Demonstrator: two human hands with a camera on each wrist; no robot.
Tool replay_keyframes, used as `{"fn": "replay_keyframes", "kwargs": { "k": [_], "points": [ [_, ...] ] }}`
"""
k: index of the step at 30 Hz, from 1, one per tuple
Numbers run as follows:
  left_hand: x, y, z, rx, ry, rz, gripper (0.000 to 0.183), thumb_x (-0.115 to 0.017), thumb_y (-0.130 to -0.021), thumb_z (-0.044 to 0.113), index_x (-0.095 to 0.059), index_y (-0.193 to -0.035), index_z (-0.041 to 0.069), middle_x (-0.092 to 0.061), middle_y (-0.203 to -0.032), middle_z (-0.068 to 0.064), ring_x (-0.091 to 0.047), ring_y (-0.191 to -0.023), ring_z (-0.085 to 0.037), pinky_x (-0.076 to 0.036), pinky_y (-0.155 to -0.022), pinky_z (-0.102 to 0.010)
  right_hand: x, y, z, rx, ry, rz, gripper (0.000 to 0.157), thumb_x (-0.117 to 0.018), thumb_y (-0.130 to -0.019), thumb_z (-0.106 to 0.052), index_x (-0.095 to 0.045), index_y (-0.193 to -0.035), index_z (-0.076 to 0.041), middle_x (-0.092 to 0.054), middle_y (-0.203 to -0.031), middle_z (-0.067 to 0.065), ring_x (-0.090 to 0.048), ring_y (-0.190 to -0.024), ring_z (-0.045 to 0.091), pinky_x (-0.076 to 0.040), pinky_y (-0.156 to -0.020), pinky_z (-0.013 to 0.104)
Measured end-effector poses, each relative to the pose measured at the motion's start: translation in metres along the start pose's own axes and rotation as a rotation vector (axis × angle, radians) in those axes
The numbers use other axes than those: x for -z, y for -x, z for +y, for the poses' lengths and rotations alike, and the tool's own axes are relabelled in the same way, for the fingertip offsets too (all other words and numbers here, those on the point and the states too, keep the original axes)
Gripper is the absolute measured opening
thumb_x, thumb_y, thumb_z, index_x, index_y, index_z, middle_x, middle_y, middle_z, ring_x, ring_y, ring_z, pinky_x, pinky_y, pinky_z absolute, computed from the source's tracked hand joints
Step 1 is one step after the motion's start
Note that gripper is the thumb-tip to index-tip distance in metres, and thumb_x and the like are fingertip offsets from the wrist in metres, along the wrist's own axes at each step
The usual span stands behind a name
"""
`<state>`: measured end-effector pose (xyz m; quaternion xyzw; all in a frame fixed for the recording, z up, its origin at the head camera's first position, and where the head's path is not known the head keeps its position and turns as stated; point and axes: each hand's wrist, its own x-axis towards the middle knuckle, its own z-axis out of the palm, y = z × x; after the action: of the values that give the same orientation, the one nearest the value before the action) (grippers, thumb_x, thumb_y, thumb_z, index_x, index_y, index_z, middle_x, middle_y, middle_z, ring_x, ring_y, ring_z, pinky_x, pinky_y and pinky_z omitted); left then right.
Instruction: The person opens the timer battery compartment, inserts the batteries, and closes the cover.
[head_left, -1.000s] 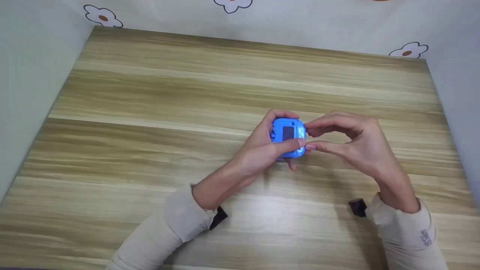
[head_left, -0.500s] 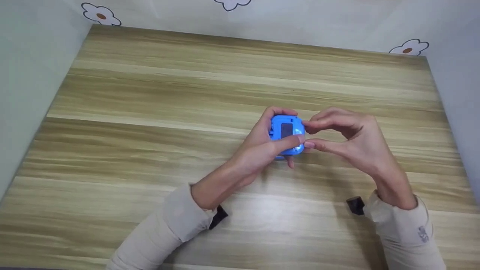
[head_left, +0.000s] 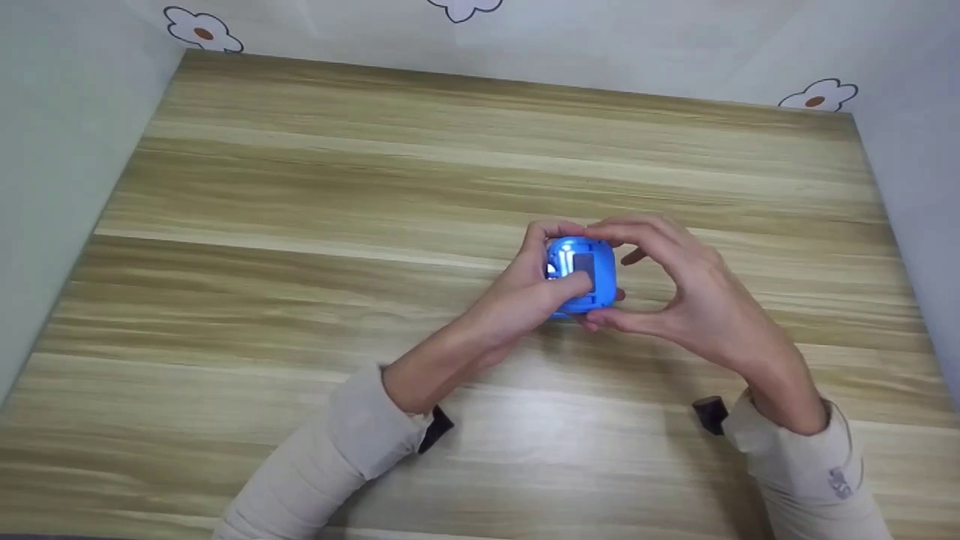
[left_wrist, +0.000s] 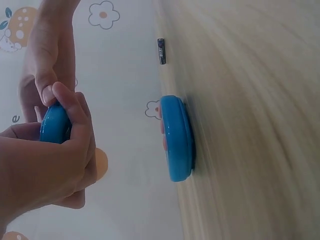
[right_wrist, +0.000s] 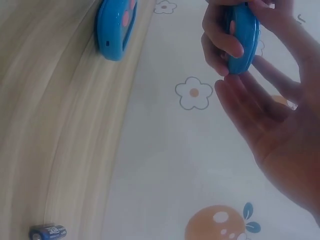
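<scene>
A blue rounded device with a dark rectangular panel is held above the table by both hands. My left hand grips it from the left, its thumb lying across the panel. My right hand spans its right side, thumb at the near edge and index finger at the far edge. In the right wrist view, the other right fingers extend loosely below the device. A similar blue device with pink round spots sits on the table in the left wrist view; the head view does not show it.
A battery lies on the table in the left wrist view, and a battery also shows in the right wrist view. The wood-grain table ends at a white wall with flower prints.
My right fingertips have shifted from the device's right edge and spread to its far and near edges. The device has tilted, and my left thumb now lies over the dark panel.
</scene>
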<state>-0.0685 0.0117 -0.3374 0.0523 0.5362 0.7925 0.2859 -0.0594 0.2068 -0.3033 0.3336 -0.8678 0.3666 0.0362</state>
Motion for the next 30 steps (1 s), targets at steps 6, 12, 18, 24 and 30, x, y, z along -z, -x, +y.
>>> {"fn": "replay_keyframes", "kwargs": {
  "k": [6,12,18,24,30],
  "points": [
    [0.001,-0.001,-0.001,0.01,-0.007,-0.025,0.055,-0.058,-0.089,-0.001,-0.026,-0.132,0.014,-0.047,-0.132,-0.011,-0.063,-0.107,-0.026,-0.053,-0.089,-0.037,-0.003,0.003,0.013,-0.019,0.032,-0.022,0.075,-0.09,-0.07,-0.029,-0.056,-0.136,-0.018,-0.055,-0.134,-0.01,-0.05,-0.117,0.013,-0.048,-0.089,0.024],
    [0.001,0.0,-0.001,-0.012,0.042,-0.085,0.068,-0.061,-0.083,-0.008,-0.023,-0.134,0.015,-0.041,-0.135,-0.011,-0.063,-0.108,-0.03,-0.053,-0.088,-0.039,0.0,0.006,0.016,-0.048,0.017,0.002,0.075,-0.091,-0.068,-0.027,-0.057,-0.134,-0.017,-0.059,-0.128,-0.007,-0.056,-0.109,0.013,-0.05,-0.087,0.026],
    [0.004,0.0,-0.002,-0.068,0.023,-0.178,0.074,-0.066,-0.082,-0.012,-0.026,-0.137,0.017,-0.037,-0.14,-0.007,-0.06,-0.114,-0.029,-0.05,-0.094,-0.038,0.007,0.005,0.01,-0.074,-0.007,0.044,0.075,-0.093,-0.066,-0.018,-0.058,-0.132,-0.011,-0.061,-0.126,-0.004,-0.061,-0.104,0.014,-0.051,-0.087,0.027],
    [0.006,-0.003,-0.002,-0.161,-0.086,-0.193,0.074,-0.068,-0.082,-0.012,-0.033,-0.14,0.016,-0.033,-0.144,0.0,-0.057,-0.116,-0.026,-0.051,-0.092,-0.039,0.012,0.001,-0.002,-0.092,-0.053,0.069,0.07,-0.091,-0.066,-0.007,-0.059,-0.128,-0.002,-0.063,-0.125,0.002,-0.059,-0.106,0.018,-0.052,-0.086,0.026],
    [0.01,-0.003,0.003,-0.188,-0.063,-0.182,0.074,-0.066,-0.079,-0.018,-0.04,-0.141,0.012,-0.036,-0.142,0.0,-0.059,-0.114,-0.026,-0.052,-0.089,-0.039,0.016,0.001,-0.007,-0.097,-0.087,0.075,0.068,-0.089,-0.067,-0.001,-0.059,-0.127,0.001,-0.063,-0.124,0.005,-0.059,-0.108,0.02,-0.051,-0.089,0.027]
  ]
}}
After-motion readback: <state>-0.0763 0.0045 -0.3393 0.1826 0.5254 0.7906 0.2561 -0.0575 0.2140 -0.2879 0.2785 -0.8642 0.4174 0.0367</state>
